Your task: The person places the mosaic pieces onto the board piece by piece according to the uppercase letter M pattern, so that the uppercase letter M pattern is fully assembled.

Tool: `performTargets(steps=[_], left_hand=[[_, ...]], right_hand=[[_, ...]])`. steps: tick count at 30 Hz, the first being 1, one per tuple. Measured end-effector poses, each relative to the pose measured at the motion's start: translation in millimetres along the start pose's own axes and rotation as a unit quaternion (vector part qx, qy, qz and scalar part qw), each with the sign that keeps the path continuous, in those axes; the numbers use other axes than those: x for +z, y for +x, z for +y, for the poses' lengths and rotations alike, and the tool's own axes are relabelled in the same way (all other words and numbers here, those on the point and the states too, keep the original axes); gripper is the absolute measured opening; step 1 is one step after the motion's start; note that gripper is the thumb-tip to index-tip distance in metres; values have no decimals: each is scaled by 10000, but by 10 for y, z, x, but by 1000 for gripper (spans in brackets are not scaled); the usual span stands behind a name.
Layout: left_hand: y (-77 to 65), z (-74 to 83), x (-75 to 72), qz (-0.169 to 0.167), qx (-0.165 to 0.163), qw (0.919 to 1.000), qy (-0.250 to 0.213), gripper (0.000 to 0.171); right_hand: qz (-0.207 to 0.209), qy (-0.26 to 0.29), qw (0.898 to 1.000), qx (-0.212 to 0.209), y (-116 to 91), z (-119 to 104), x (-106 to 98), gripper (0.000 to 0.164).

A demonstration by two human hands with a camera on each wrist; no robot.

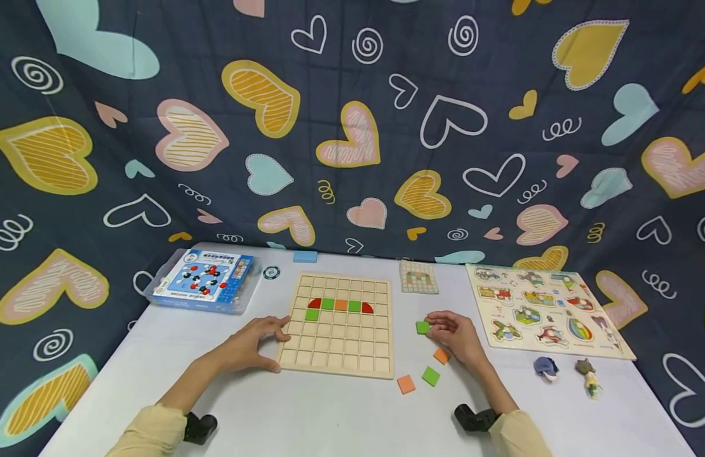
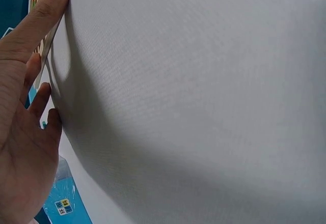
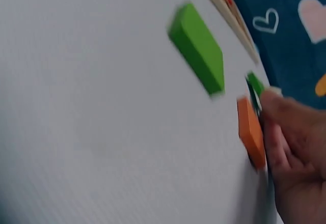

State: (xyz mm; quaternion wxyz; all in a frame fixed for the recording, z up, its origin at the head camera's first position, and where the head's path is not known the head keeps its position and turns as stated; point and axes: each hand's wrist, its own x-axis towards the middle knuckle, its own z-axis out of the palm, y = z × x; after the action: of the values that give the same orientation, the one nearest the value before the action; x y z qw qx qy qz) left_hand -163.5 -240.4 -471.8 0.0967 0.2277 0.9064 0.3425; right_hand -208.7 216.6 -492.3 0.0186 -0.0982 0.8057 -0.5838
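Note:
A wooden grid board (image 1: 336, 350) lies on the table, with a row of red, green and orange tiles and one green tile (image 1: 311, 315) below the row. My left hand (image 1: 251, 346) rests at the board's left edge, thumb and fingers spread along it. To the right of the board, my right hand (image 1: 456, 335) pinches a green square tile (image 1: 423, 327) at its edge; the fingers partly hide this tile (image 3: 255, 83) in the right wrist view. Close beside that hand lies an orange tile (image 1: 442, 355). Nearer me are another green tile (image 1: 430, 376) and an orange tile (image 1: 406, 384).
A patterned card (image 1: 419, 278) lies behind the right hand. Farther right are a picture puzzle board (image 1: 535, 311) and two small figures, one blue (image 1: 545, 368) and one brown-topped (image 1: 589, 378). A boxed molecule set (image 1: 204, 279), a round chip (image 1: 271, 272) and a blue block (image 1: 305, 256) stand at back left.

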Motion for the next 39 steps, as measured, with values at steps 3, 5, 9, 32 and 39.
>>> performTargets(steps=[3,5,9,32,39], left_hand=[[-2,-5,4,3,14,10000,19,40],[-1,-6,5,5,14,10000,25,40],[-2,6,1,20,22,10000,31,42],[-2,32,-15,-4,-166,9999,21,42],[-5,25,-12,-20,-136,9999,-21,42]], right_hand=[[393,17,9988,298,-27,-54,74,33],[607,66,9970,468,-34,-82,118,33],[894,239,9935,670,-34,-125,205,32],[1091,695,9888,745,101,-355,760,33],[869,784,9915,569,121,-484,879,32]])
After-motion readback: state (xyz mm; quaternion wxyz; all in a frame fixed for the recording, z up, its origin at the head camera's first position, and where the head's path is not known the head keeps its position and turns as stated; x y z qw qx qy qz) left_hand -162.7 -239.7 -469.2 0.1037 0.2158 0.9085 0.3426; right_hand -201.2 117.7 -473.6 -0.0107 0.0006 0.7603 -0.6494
